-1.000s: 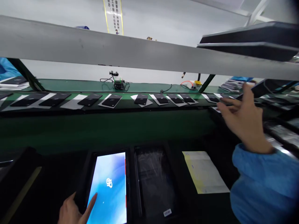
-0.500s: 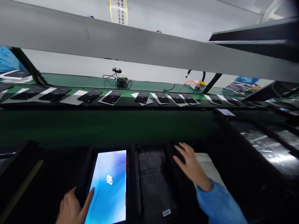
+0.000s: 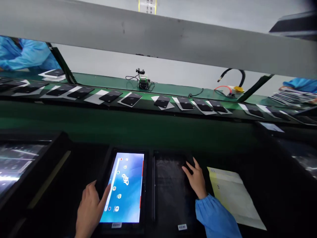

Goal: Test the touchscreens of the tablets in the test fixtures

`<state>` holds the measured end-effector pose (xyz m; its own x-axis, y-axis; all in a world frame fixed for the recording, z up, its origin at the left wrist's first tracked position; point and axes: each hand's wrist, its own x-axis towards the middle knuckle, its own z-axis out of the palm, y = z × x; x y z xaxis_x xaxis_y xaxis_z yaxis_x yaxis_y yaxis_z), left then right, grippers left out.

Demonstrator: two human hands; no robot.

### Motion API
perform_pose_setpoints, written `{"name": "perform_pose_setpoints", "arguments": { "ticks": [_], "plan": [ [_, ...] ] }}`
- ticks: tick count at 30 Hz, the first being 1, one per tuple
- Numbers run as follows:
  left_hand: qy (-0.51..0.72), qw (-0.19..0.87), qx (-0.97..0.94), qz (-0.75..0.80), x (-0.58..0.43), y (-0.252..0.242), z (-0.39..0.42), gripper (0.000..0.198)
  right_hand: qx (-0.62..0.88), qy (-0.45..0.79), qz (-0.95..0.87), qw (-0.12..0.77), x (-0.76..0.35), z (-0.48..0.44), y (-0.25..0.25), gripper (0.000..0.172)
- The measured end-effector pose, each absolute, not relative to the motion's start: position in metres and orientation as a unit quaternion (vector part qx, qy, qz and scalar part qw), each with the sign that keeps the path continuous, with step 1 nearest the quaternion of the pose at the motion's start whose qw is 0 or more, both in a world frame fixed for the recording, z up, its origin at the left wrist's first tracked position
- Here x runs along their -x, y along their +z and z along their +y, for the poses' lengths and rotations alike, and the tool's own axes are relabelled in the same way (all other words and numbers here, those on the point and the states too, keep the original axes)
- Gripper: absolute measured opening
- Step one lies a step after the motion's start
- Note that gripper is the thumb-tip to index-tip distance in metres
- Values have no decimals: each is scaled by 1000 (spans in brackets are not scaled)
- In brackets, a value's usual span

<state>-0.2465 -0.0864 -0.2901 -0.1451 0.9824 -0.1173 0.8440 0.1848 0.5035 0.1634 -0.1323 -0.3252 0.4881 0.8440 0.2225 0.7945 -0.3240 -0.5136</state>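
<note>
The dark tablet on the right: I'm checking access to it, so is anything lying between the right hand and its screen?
Nothing visible does. The right hand rests directly on the dark tablet at its right edge. The pale envelope lies off to the right, and the left hand is on the lit tablet beside it.

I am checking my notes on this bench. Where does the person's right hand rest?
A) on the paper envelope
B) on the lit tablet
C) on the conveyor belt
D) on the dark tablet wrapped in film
D: the right hand lies on the dark tablet, beside the lit tablet that the left hand touches.
</note>
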Motion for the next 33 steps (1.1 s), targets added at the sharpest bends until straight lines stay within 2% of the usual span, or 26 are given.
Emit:
{"name": "perform_pose_setpoints", "arguments": {
  "ticks": [4, 8, 13, 19, 26, 29, 33],
  "plan": [
    [176, 208, -617, 738, 246, -289, -88, 89, 825, 66, -463, 318, -170, -131, -331, 79],
    [176, 206, -612, 743, 244, -286, -89, 90, 833, 85, -444, 318, -170, -131, -332, 70],
    [157, 222, -590, 761, 242, -281, -90, 90, 830, 89, -455, 311, -167, -132, -326, 77],
    [150, 206, -597, 761, 241, -281, -90, 88, 822, 38, -488, 289, -159, -135, -318, 79],
    [130, 192, -588, 775, 236, -276, -88, 93, 820, 32, -496, 284, -158, -136, -316, 73],
    [121, 187, -589, 777, 236, -276, -86, 95, 824, 21, -491, 282, -153, -136, -311, 78],
    [106, 194, -585, 780, 237, -276, -84, 96, 811, -54, -514, 273, -110, -134, -296, 89]
  ]
}}
